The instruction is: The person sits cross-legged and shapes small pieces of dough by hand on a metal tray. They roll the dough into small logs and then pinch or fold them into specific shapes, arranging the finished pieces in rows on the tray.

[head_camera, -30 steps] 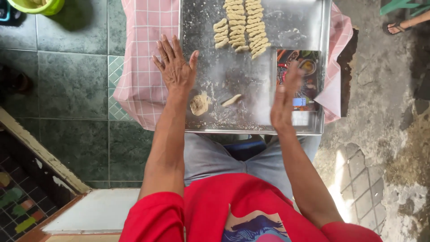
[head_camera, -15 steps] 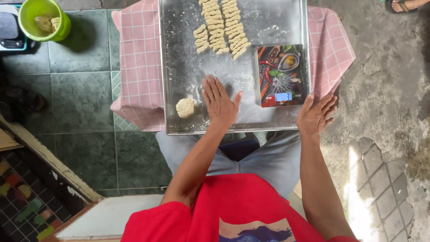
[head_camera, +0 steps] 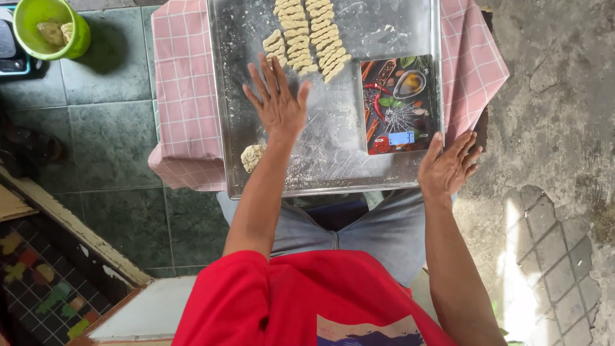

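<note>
Green tiles lie off the left edge, where a green bowl (head_camera: 52, 29) with dough lumps sits on the floor beyond the far left corner. Pink checked cloth (head_camera: 186, 96) covers the counter under a metal tray (head_camera: 333, 147) dusted with flour. Near the tray's near left corner rests a small dough ball (head_camera: 252, 157), just beside my left forearm. My left hand (head_camera: 277, 102) lies flat on the tray, fingers spread, gripping nothing. Rows of shaped dough pieces (head_camera: 307, 35) line the tray's far edge, just past my fingertips. A kitchen scale (head_camera: 398, 106) printed with spices sits along the right edge. My right hand (head_camera: 448, 166) rests open on the tray's near right corner, well apart from my left.
</note>
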